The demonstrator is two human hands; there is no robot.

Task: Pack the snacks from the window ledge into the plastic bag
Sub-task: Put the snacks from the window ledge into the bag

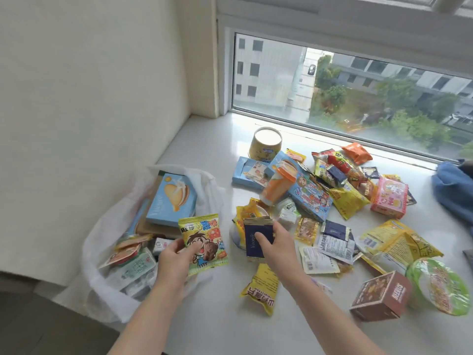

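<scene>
A white plastic bag (102,283) lies open at the left edge of the ledge, with a light blue biscuit box (171,198) and several small packets inside. My left hand (176,257) grips a green and yellow cartoon snack packet (204,239) at the bag's right rim. My right hand (279,247) pinches a dark navy sachet (256,239) just above the ledge. Several loose snacks (332,190) lie spread over the white window ledge (210,147) to the right.
A brown box (381,295) and a green-lidded noodle bowl (440,285) stand at the near right. A yellow tub (266,143) sits by the window glass. Blue cloth (455,190) lies at the far right. A wall closes off the left side.
</scene>
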